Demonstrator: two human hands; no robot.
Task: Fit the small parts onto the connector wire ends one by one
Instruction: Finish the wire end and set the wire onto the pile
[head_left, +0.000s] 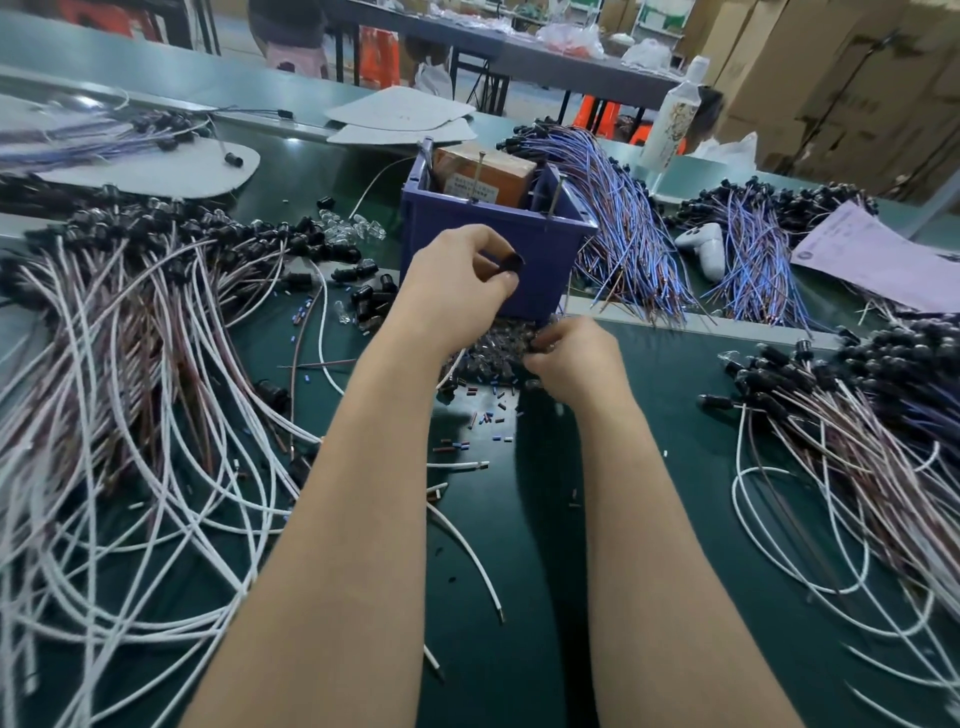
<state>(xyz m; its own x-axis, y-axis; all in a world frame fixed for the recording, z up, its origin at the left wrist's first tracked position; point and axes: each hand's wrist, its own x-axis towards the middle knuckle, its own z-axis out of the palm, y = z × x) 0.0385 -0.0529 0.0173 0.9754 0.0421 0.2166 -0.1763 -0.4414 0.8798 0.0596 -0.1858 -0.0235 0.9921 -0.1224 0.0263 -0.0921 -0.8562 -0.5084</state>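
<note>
My left hand (457, 280) is raised in front of the blue bin and pinches a small black connector cap (511, 262) between thumb and fingertips. My right hand (574, 358) lies lower on the green table with its fingers curled into a pile of small clear bulbs (493, 351); what it grips is hidden by the fingers. White and brown connector wires with black ends (156, 322) spread out on the left. A second such bundle (852, 415) lies on the right.
A blue plastic bin (498, 228) holding an orange box stands just behind my hands. Blue-and-brown wire bundles (623, 228) hang over and beside it. Small cut sleeve pieces (483, 415) litter the table. A white game controller (704, 247) and a paper sheet (878, 254) lie at the right.
</note>
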